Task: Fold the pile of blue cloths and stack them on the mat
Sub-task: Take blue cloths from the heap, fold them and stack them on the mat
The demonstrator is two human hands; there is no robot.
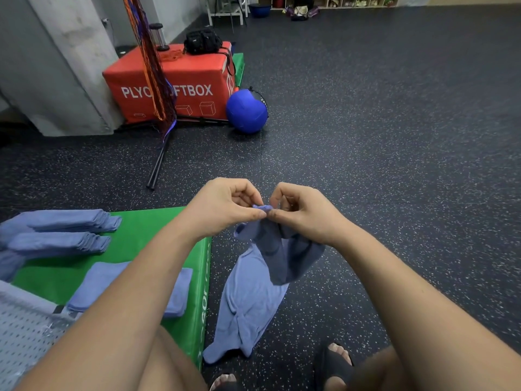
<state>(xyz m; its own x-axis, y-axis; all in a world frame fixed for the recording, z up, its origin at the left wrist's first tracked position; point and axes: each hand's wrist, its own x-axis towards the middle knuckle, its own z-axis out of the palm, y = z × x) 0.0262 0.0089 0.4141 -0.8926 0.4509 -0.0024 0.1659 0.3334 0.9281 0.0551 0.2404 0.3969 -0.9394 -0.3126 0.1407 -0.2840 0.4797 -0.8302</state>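
Most of the view was speckled dark floor (394, 136). At lower left lay the green mat (146, 230), w/ two stacks of folded blue cloths (64, 221) by its far left edge & a single folded cloth (95, 283) nearer its right edge, partly behind the left forearm. Well beyond the mat's far edge sat a red plyo box (191, 74) & a blue ball (246, 111). Just off the mat's right edge hung an unfolded blue cloth (253, 292), lower end on the floor. Up top, left hand (225, 207) & right hand (304, 213), thumbs nearly touching, each pinched its upper edge btwn thumb & forefinger; other fingers curled.
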